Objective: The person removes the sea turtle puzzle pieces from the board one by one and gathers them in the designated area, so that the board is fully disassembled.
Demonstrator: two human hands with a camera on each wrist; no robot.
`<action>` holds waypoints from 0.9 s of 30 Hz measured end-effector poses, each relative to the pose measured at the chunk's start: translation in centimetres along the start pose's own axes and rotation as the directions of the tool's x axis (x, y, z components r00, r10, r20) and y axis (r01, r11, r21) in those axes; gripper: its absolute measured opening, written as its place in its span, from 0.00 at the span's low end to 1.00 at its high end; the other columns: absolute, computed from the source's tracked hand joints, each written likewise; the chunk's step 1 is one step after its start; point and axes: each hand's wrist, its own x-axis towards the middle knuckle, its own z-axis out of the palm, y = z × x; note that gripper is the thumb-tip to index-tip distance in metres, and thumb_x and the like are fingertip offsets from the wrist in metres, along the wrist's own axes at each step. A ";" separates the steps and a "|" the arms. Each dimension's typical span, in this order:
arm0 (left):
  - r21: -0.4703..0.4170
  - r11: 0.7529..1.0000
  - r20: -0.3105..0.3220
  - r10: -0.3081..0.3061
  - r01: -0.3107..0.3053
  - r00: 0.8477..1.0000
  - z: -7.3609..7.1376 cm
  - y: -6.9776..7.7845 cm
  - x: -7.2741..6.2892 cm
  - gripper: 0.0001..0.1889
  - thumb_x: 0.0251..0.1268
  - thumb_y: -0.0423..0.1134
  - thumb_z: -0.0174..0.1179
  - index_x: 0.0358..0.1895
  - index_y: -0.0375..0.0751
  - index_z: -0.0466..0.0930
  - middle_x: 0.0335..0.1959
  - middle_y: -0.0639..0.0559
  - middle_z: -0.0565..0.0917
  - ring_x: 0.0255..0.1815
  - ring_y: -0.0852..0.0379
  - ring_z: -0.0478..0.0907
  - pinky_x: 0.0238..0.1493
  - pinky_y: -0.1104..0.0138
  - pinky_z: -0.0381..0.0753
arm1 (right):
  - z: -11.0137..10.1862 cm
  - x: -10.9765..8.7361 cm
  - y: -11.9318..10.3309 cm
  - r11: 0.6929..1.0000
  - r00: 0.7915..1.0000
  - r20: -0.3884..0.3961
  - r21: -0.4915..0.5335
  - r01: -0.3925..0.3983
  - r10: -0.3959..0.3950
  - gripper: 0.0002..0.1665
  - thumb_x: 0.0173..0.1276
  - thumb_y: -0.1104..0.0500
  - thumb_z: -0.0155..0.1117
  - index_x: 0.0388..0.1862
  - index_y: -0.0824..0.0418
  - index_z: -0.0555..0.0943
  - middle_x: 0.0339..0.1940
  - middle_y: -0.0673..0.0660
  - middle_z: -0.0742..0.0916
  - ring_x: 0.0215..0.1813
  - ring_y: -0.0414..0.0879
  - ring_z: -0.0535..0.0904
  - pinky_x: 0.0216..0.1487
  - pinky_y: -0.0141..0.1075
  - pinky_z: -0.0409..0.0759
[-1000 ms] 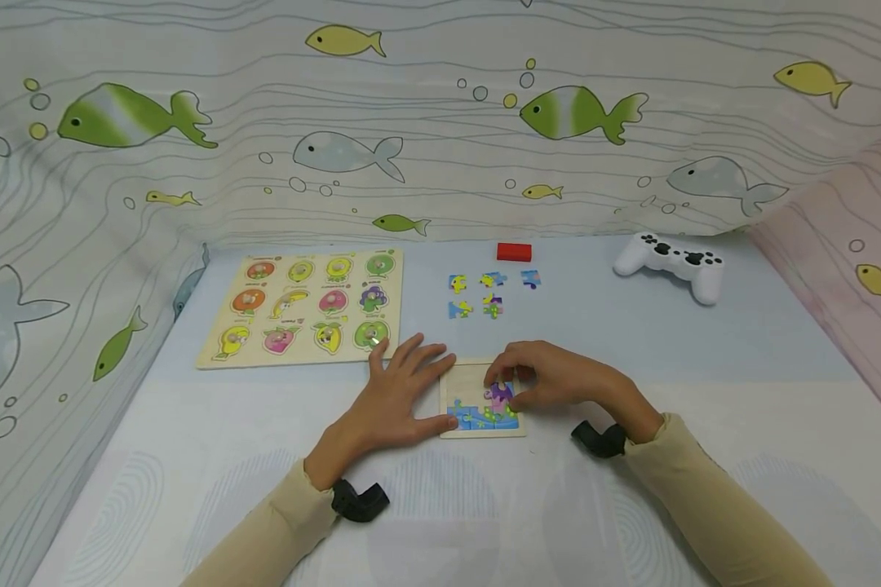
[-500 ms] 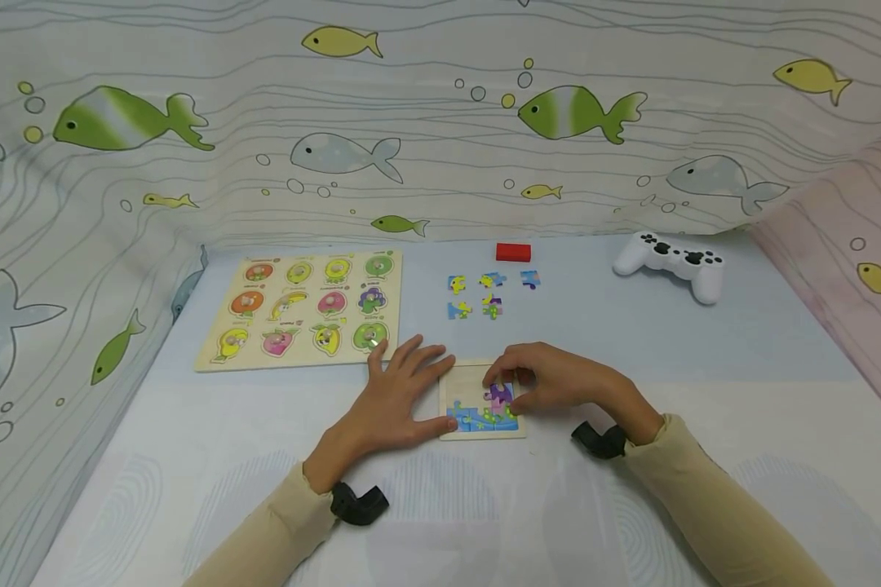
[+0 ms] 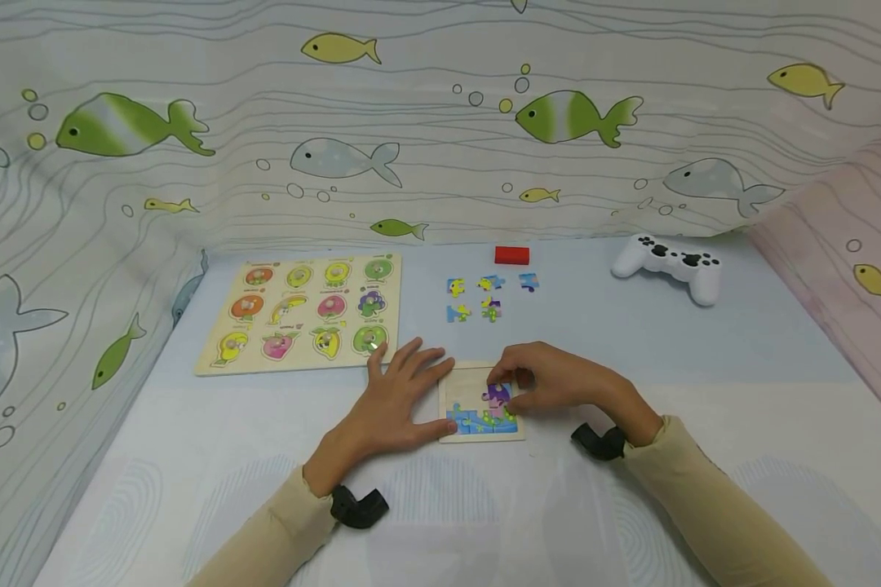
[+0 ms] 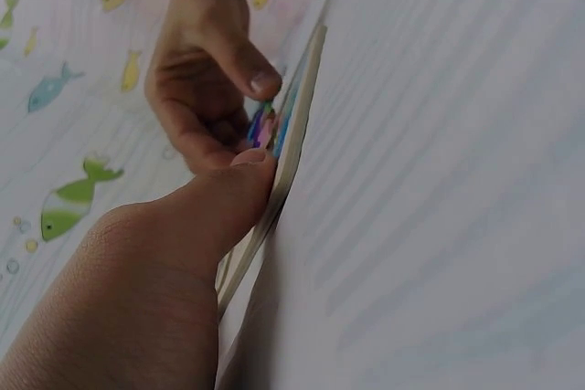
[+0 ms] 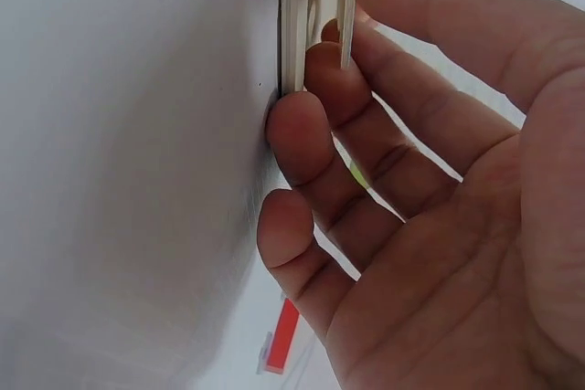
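Head view, just below centre: steady the wooden frame (image 3: 482,439) with the spread left hand (image 3: 389,406); with the purple piece (image 3: 497,395) pinched in the right hand (image 3: 551,377) over the frame's right side, check fit before pressing. Left wrist view, centre: press only lightly with the thumb (image 4: 247,163). Right wrist view, top: better to lower level.

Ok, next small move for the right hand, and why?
Probably lower the purple piece and press it in: the right hand pinches it clear of the tray, blue pieces already line the near side, and the left hand touches the tray's edge.
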 end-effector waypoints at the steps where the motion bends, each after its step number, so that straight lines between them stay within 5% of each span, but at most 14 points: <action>1: 0.000 1.000 0.000 0.001 -0.001 1.000 0.0 0.0 0.0 0.45 0.58 0.70 0.59 0.77 0.54 0.66 0.77 0.52 0.68 0.83 0.41 0.53 0.75 0.33 0.36 | 0.0 0.0 0.0 1.000 1.000 0.001 0.002 0.005 -0.005 0.21 0.62 0.61 0.75 0.55 0.56 0.86 0.46 0.48 0.86 0.43 0.44 0.78 0.47 0.33 0.80; 27: 0.020 1.000 0.003 -0.003 0.003 1.000 0.3 0.0 -0.1 0.45 0.58 0.72 0.57 0.77 0.56 0.66 0.78 0.54 0.67 0.83 0.42 0.52 0.76 0.35 0.34 | 0.1 0.1 0.0 0.998 0.998 -0.050 -0.065 0.020 -0.024 0.17 0.65 0.58 0.74 0.53 0.55 0.88 0.41 0.47 0.84 0.40 0.44 0.77 0.42 0.32 0.79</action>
